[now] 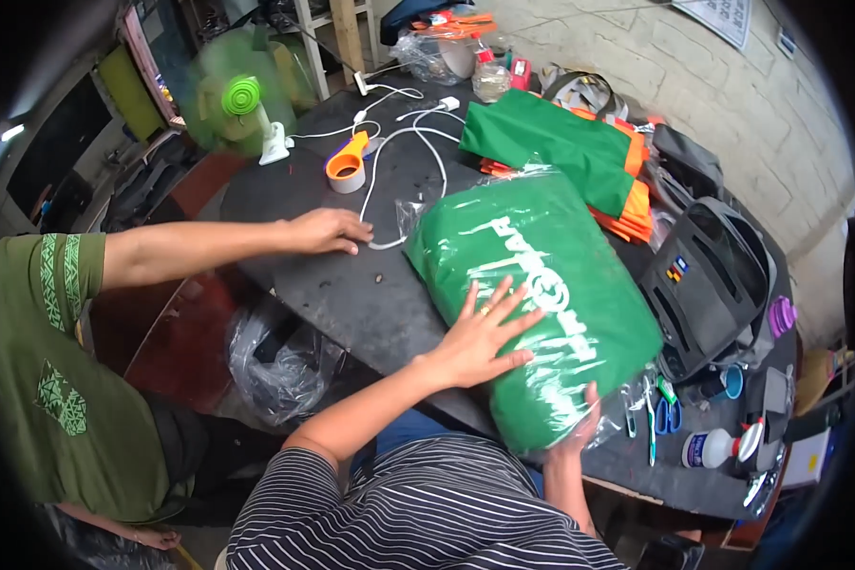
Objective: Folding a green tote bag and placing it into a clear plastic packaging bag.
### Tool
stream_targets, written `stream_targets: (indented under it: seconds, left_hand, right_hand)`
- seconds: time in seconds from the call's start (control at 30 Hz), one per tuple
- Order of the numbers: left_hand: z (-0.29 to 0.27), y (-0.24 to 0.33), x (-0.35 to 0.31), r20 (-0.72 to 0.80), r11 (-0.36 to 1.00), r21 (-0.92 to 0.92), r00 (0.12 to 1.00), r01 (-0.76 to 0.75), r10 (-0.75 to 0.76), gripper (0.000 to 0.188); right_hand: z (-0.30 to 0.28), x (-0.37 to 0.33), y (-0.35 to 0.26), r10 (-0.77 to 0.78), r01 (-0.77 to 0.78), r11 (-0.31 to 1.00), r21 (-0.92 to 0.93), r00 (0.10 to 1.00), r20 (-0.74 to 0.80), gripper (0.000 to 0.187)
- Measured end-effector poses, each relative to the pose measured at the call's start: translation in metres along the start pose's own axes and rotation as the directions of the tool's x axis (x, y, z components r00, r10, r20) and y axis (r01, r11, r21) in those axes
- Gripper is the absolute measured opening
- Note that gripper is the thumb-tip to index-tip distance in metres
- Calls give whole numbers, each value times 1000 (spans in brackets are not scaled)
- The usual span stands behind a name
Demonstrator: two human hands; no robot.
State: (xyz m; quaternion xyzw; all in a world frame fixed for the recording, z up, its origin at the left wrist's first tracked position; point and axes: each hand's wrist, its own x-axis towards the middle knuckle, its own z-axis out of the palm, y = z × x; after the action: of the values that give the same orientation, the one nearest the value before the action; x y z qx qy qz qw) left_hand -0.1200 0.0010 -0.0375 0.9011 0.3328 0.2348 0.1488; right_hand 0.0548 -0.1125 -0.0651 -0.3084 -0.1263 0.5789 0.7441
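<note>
A bulging clear plastic bag packed with folded green fabric bearing white print lies on the dark table in front of me. My left hand rests flat on top of it, fingers spread. At the bag's near right end, my right hand grips the edge; its thumb side shows against the plastic, while the other fingers are partly hidden by the bag. Loose clear film sticks out beside that hand.
Behind the bag lie green and orange fabric pieces. A grey backpack, blue scissors and a white bottle stand right. A tape dispenser, white cables and a fan are farther left. Another person's hand touches the table.
</note>
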Motion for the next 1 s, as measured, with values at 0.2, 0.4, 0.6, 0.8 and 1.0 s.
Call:
stream_targets:
  seconds: [0.2, 0.4, 0.6, 0.8, 1.0]
  left_hand:
    - [27, -8, 2, -6, 994, 108, 1000, 21, -20, 57]
    - [20, -15, 8, 16, 988, 150, 999, 48, -51, 57]
    - [-20, 8, -19, -540, 959, -281, 832, -35, -127, 53]
    - [2, 12, -111, -133, 522, -787, 737, 328, -663, 18]
    - [12, 28, -132, 797, 42, -505, 484, 862, -361, 57]
  right_hand:
    - [-48, -36, 20, 73, -85, 979, -184, 995, -75, 57]
    - [-25, -25, 14, 149, -165, 841, -515, 986, -74, 50]
    - [-11, -17, 29, 491, -457, 853, 253, 866, -93, 34]
    - [-51, -19, 62, 413, -417, 909, -26, 906, -95, 32]
    - [-16, -16, 38, 68, -100, 976, -196, 984, -166, 50]
